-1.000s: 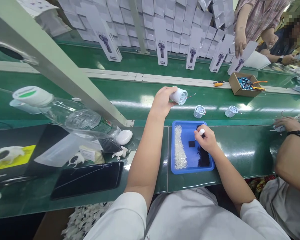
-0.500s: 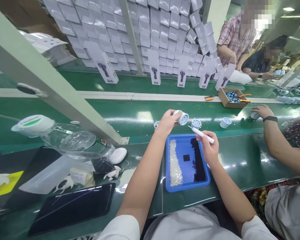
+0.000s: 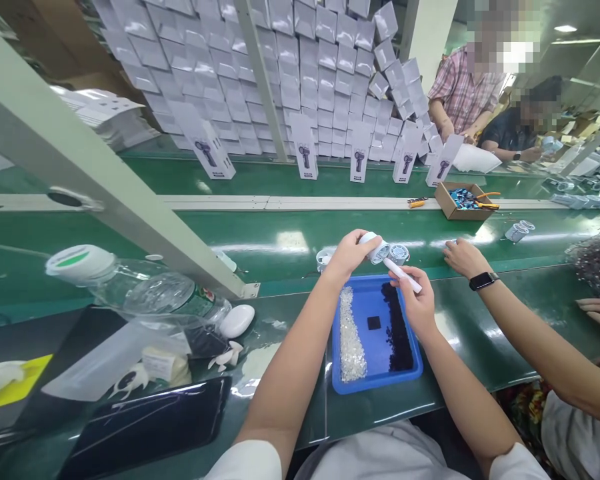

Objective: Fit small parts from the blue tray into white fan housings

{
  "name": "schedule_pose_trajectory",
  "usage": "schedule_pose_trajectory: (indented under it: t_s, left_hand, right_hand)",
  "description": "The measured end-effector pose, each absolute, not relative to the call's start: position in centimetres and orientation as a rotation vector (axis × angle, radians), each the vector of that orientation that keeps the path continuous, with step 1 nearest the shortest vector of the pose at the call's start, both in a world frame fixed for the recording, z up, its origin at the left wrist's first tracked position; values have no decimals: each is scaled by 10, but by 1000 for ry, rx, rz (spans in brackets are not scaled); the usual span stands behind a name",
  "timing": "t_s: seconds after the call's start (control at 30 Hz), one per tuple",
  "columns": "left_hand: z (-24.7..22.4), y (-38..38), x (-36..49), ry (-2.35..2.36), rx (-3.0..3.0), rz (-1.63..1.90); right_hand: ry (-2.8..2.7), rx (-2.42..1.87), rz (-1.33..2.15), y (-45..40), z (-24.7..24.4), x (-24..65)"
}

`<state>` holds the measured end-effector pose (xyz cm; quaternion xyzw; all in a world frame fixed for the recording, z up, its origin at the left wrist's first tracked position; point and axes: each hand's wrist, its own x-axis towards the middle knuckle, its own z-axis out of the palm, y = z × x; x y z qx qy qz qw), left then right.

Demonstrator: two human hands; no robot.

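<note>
My left hand is closed around a pale blue round plastic housing, its open, grilled face turned toward my right hand. Between the fingers of my right hand is a white pen-shaped tool, its tip end at the housing; whether it touches I cannot tell. A second round housing stands just behind, and another light cup-shaped part is left of my left hand. Below lies a blue tray with small clear pieces, small black pieces and a black square.
At right, a co-worker's hand reaches over the bench near two housings. A carton of small parts, printed boxes and stacked white boxes stand behind. A slanted post, plastic bottle and dark tablet-like panel are left.
The white tool's tip has come left to the housing in my left hand, which shifted slightly right. The co-worker's hand moved left along the bench, and two housings now stand at the right.
</note>
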<state>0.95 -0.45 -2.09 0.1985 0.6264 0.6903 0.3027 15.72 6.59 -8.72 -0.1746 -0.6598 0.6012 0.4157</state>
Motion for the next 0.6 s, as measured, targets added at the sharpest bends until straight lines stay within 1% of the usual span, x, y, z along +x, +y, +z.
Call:
schedule_pose_trajectory:
  t_s: [0.3,0.6]
  left_hand:
    - [-14,-10,6,1660,458,1862]
    - [-16,-6,13,1687,539,1791]
  right_hand:
    - [-1623,-417,1480,67,-87,159]
    - [-1628,-405,1465,67,-88,159]
